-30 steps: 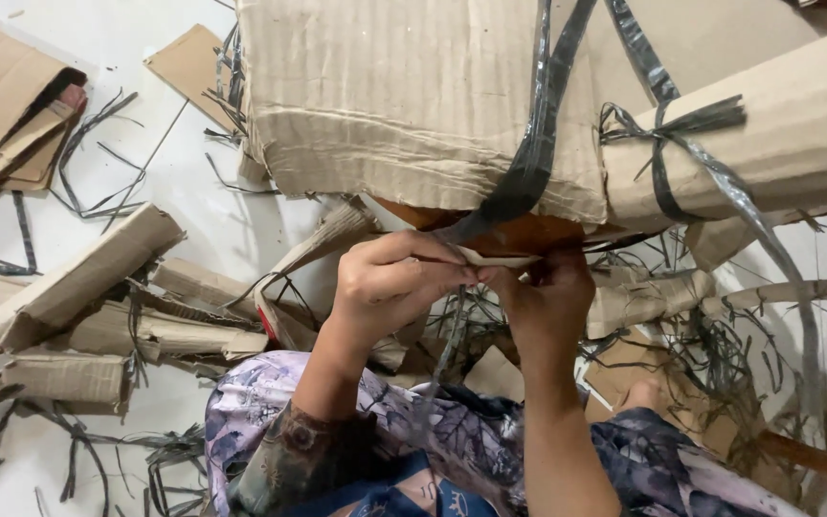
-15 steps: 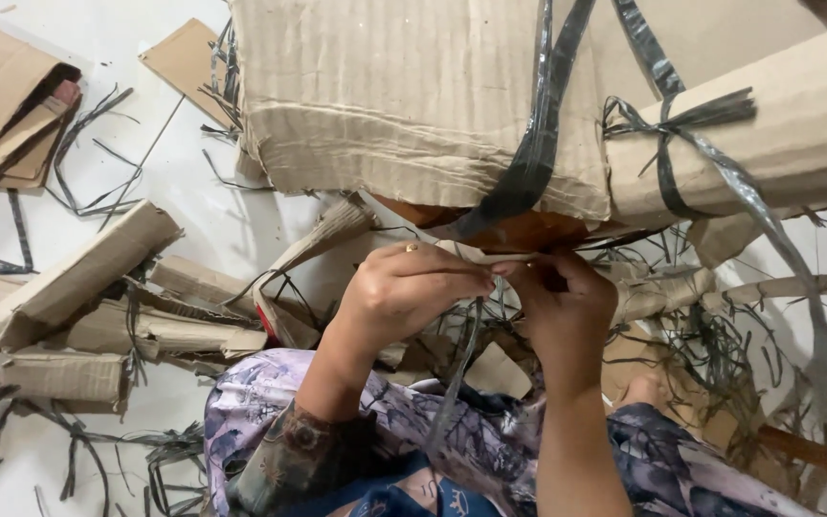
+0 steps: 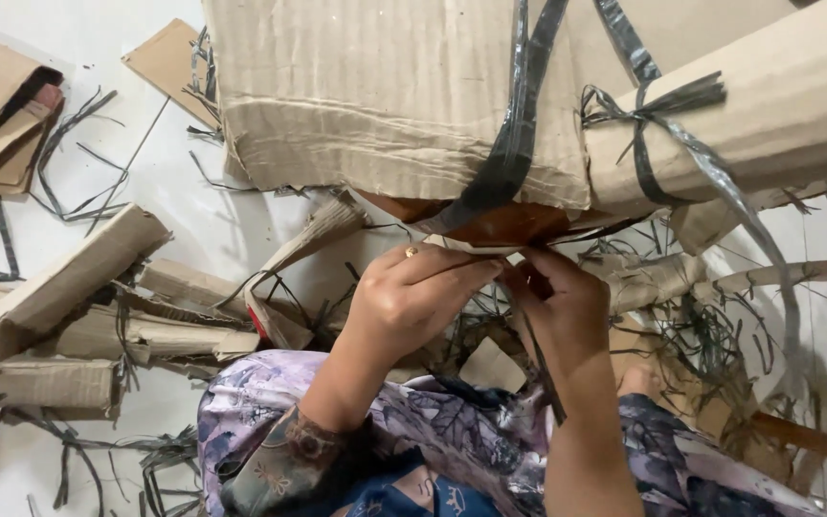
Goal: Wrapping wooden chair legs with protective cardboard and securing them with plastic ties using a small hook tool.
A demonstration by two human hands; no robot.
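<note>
A dark grey plastic strap (image 3: 514, 144) runs down the front face of a large bundle of flattened corrugated cardboard (image 3: 385, 96) and passes under its lower edge, where both hands meet just below the bundle. The left hand (image 3: 413, 297), with a ring on one finger, is curled tight, its fingertips pinching the strap end at the bundle's underside. The right hand (image 3: 562, 306) is closed beside it, touching it, gripping the same strap, of which a thin dark length hangs down past the wrist. To the right, a rolled cardboard bundle (image 3: 777, 124) lies against the large one, tied with a knotted strap (image 3: 643, 105). Folded cardboard pieces (image 3: 69, 287) and loose strap scraps (image 3: 78, 163) lie scattered over the pale floor (image 3: 174, 211) around the person's patterned lap.
</note>
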